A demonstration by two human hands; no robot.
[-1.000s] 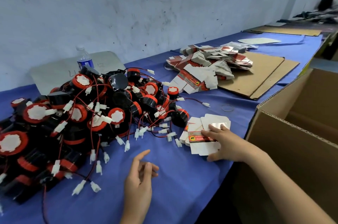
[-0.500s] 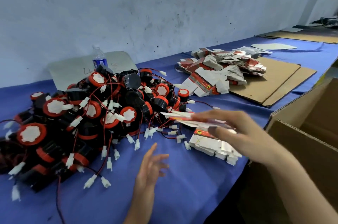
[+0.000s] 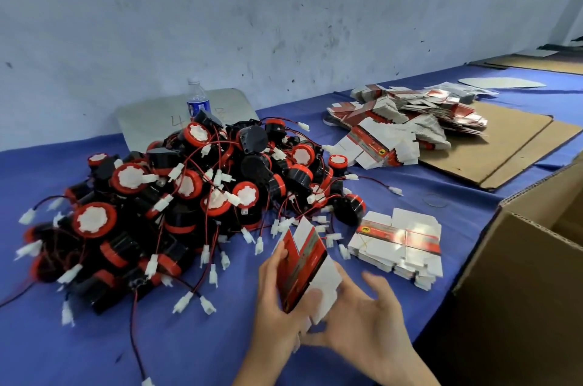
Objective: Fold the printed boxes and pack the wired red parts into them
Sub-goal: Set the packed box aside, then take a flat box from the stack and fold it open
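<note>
The wired red parts lie in a tangled heap over the left half of the worktop, reaching towards its back edge, where a water bottle stands behind them; their white plugs trail out towards the front edge. Just right of the heap, near the front edge, the left hand grips one printed box, still flat, with its thumb laid on the red face and its fingers behind. The box is held off the cloth, tilted, its long axis running from the hands up and away towards the heap. The right hand is open with fingers spread, and its thumb side meets the white flap at the box's lower right; whether it pinches that flap I cannot tell. To judge by this, the box must be opened into a sleeve before anything goes in, and the parts lie left of and beyond it, nearer the left hand. Further right sits a stack of flat boxes, with a larger heap of flat boxes on a cardboard sheet towards the back right. A carton stands at the right edge.
</note>
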